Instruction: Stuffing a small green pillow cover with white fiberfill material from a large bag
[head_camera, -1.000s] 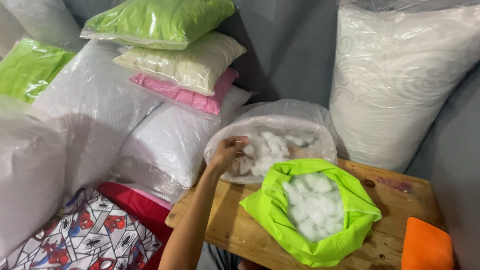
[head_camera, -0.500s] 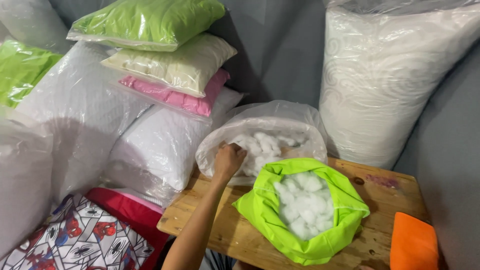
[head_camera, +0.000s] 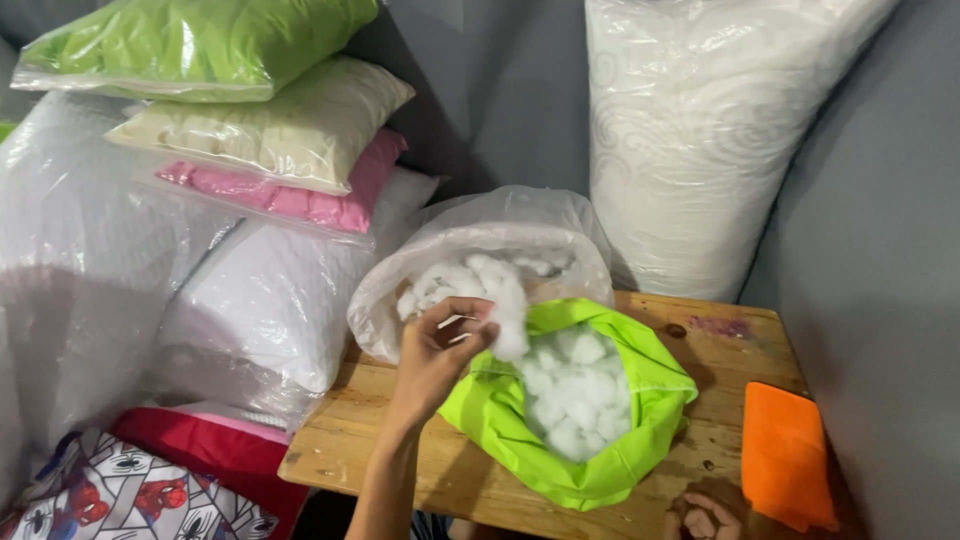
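Left hand (head_camera: 440, 345), which was reaching into the clear plastic bag (head_camera: 480, 240) a second ago, now pinches a clump of white stuffing (head_camera: 505, 305) over the lime-green pillow cover (head_camera: 600, 470) on the wooden table (head_camera: 400, 460). Right hand (head_camera: 700, 518) barely shows; its grip cannot be told.

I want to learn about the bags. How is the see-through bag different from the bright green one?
The clear plastic bag is see-through and crinkly; the lime green cover is solid cloth. The clear plastic bag sits behind, against the pillows; the green cover sits nearer. Both hold white stuffing and stand open on the wooden table.
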